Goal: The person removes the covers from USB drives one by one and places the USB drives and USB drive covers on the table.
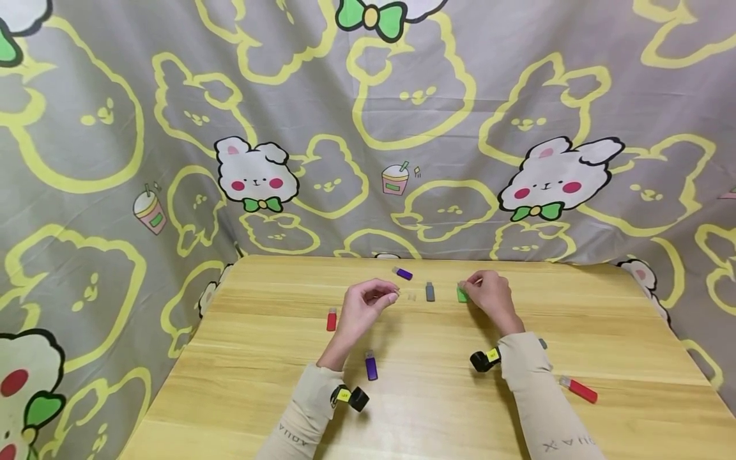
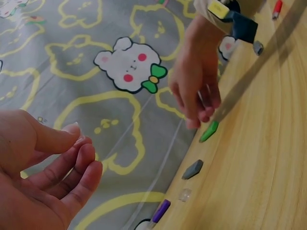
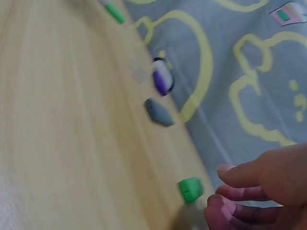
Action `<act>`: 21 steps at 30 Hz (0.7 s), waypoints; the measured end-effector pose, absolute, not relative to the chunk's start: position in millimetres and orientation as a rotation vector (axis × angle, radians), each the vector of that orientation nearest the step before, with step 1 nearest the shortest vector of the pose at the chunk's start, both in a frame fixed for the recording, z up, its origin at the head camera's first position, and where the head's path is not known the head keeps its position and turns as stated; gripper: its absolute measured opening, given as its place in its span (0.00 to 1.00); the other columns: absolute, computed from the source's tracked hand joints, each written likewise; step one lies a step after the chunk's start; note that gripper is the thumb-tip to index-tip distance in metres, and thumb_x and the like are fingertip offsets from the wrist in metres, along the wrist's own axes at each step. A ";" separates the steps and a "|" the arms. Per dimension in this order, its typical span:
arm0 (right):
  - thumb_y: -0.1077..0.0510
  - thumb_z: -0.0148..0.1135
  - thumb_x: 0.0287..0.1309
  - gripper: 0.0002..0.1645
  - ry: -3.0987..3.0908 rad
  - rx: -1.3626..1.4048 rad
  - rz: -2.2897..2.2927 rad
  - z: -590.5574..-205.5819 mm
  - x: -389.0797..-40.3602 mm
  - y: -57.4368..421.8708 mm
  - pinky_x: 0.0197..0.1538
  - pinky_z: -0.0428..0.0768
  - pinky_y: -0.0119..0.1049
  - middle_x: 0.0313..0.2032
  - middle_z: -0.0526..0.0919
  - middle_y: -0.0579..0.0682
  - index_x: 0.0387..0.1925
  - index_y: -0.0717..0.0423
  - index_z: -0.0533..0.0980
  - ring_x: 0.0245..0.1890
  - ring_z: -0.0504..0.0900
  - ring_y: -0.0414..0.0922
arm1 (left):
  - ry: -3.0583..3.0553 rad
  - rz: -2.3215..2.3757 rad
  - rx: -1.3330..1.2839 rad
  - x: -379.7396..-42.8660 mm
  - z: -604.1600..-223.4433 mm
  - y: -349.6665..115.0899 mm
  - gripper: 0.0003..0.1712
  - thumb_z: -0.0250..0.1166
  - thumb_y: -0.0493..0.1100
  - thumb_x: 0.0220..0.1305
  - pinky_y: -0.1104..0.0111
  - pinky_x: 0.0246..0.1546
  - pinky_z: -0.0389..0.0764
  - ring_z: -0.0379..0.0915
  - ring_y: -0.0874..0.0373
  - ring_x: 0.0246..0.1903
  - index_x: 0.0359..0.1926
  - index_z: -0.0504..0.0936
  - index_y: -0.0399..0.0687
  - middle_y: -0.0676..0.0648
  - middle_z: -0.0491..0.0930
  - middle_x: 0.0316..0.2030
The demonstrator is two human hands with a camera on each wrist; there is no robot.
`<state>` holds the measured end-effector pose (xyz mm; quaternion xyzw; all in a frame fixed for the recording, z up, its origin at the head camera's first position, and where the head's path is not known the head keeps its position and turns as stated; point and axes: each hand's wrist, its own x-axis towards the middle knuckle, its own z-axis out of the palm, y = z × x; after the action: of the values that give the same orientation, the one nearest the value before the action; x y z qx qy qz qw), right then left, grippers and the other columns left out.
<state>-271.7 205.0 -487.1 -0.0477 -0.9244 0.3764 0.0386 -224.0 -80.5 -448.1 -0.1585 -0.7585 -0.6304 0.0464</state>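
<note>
My left hand (image 1: 365,303) is raised over the table, thumb tip and index fingertip close together. A small pale glint shows between them in the left wrist view; whether it is a held piece I cannot tell. To its right lie a small clear piece (image 1: 411,296) and a grey USB stick (image 1: 430,292). My right hand (image 1: 490,295) is above the back of the table at a green USB stick (image 1: 462,294). In the right wrist view, that hand's thumb (image 3: 242,175) and fingers stand apart, with the green stick (image 3: 191,189) just beyond the fingertips.
Purple USB sticks lie at the back (image 1: 404,273) and nearer the front (image 1: 371,365). Red ones lie at left (image 1: 331,319) and front right (image 1: 581,390). A grey thing (image 1: 543,344) is partly hidden by the right sleeve. A patterned curtain (image 1: 322,211) hangs behind the table.
</note>
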 end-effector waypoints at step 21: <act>0.56 0.64 0.70 0.15 -2.533 -0.048 1.232 -448.7 -213.3 222.9 0.33 0.78 0.24 0.37 0.89 0.58 0.49 0.63 0.83 0.33 0.86 0.46 | -2.526 -1.607 -0.645 -262.8 -440.9 -30.6 0.05 0.70 0.36 0.66 0.75 0.33 0.81 0.85 0.61 0.33 0.41 0.92 0.42 0.46 0.90 0.37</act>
<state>-213.3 222.9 -448.7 -0.0168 -0.8874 0.4315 0.1616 -262.8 -30.6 -440.9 -0.2103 -0.8242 -0.5243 0.0393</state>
